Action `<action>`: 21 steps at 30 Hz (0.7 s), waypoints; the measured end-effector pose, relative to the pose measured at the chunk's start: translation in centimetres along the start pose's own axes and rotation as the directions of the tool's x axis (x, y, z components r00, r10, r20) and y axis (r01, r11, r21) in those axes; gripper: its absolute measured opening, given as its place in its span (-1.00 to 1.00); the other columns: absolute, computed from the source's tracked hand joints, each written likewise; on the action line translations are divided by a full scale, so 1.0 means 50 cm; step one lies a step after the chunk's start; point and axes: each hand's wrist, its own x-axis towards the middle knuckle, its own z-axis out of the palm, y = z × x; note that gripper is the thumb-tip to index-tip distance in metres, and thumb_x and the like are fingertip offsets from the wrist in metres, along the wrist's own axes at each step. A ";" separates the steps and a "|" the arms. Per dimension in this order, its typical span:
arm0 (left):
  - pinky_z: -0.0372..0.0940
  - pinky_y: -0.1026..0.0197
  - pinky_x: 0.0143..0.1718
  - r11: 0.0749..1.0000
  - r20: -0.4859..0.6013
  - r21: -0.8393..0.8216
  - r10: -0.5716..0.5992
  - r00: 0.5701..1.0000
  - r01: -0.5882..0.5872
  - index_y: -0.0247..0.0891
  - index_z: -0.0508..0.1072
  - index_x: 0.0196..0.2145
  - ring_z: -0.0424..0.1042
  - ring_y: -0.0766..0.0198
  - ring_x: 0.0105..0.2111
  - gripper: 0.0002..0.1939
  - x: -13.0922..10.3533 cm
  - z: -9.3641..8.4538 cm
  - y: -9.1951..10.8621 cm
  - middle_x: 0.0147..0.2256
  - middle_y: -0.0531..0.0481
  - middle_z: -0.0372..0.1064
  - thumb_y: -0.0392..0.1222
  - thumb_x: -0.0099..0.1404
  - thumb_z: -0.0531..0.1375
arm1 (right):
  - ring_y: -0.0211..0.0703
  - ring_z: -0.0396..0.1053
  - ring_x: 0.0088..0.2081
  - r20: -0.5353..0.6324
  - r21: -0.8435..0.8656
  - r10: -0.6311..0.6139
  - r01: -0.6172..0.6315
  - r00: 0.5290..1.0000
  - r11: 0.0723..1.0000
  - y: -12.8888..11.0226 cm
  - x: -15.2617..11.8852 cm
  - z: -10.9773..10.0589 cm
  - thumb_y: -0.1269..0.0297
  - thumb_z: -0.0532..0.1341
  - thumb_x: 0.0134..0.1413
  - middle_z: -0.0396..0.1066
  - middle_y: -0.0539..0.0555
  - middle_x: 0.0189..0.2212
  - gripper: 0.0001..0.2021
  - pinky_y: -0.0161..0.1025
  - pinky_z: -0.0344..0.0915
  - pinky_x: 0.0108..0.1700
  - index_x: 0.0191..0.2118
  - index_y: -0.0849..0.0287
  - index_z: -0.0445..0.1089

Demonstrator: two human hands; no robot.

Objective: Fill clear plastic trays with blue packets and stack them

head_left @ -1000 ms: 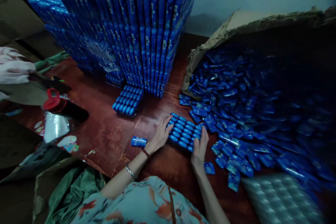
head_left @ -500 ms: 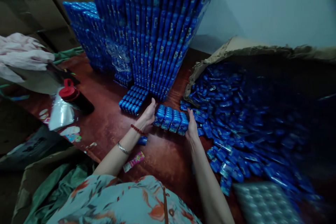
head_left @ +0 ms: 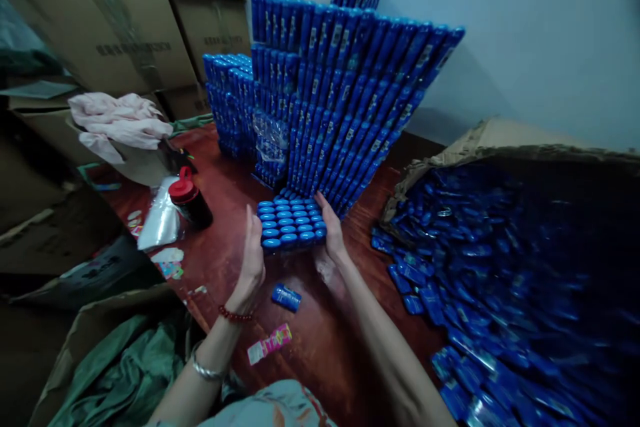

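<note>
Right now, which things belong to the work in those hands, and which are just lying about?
Apparently in the work:
blue block, between left hand and right hand
stacked blue packs
loose blue packs

Apparently just lying about:
red-lidded bottle
pink cloth
pink strip

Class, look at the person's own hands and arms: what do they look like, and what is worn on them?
The left hand is ungloved; above it sit a dark red beaded bracelet and, farther up, a silvery bangle. The right hand is also bare, with no jewellery visible on its arm. No sleeve covers either forearm.
</note>
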 end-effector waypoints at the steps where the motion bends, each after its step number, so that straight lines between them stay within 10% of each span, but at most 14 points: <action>1: -0.18 0.13 0.28 0.996 -0.063 0.042 0.083 0.995 -0.081 0.03 -0.25 0.28 -0.31 0.34 0.30 -0.39 0.016 -0.004 -0.008 0.32 0.18 -0.38 0.15 0.36 -0.15 | -0.12 0.10 0.20 0.057 -0.034 -0.023 0.025 0.998 0.999 0.010 0.035 0.013 -0.15 0.01 0.11 0.18 0.06 0.18 -0.39 -0.10 -0.06 0.25 0.18 0.11 0.18; 6: -0.21 0.12 0.27 0.908 -0.129 0.374 0.251 0.959 -0.187 -0.11 -0.47 0.29 -0.44 0.34 0.29 -0.37 0.066 0.006 -0.068 0.32 0.06 -0.54 0.15 0.37 -0.34 | -0.14 0.17 0.15 0.225 -0.419 -0.136 0.221 0.965 0.881 0.025 0.162 0.055 -0.10 -0.01 0.15 0.27 0.07 0.11 -0.45 -0.12 0.02 0.21 0.13 0.11 0.25; 11: -0.32 0.08 0.28 0.846 -0.123 0.503 0.274 0.954 -0.178 -0.14 -0.53 0.28 -0.54 0.31 0.28 -0.39 0.045 0.040 -0.109 0.31 0.04 -0.65 0.10 0.38 -0.40 | -0.16 -0.07 0.26 0.229 -0.602 -0.260 0.346 0.938 0.720 0.034 0.125 0.041 0.06 -0.05 0.23 0.19 0.03 0.16 -0.58 -0.04 -0.21 0.29 0.12 0.05 0.27; 16: -0.43 0.04 0.28 0.845 -0.127 0.512 0.253 0.959 -0.155 -0.26 -0.45 0.29 -0.62 0.24 0.27 -0.33 0.027 0.066 -0.118 0.31 -0.02 -0.69 0.12 0.38 -0.31 | -0.17 -0.32 0.32 -0.008 -0.579 -0.117 0.091 0.993 0.810 0.076 0.060 0.048 -0.04 -0.14 0.24 -0.28 0.05 0.33 -0.41 -0.09 -0.21 0.29 0.29 0.15 -0.06; 21: -0.45 0.12 0.27 0.835 -0.084 0.508 0.294 0.952 -0.213 -0.41 -0.41 0.29 -0.53 0.21 0.29 -0.25 0.036 0.069 -0.114 0.31 -0.15 -0.60 0.15 0.36 -0.25 | -0.23 -0.22 0.30 -0.013 -0.573 -0.066 0.047 0.998 0.818 0.077 0.063 0.057 0.00 -0.17 0.26 -0.17 0.01 0.31 -0.44 -0.20 -0.15 0.28 0.29 0.11 -0.08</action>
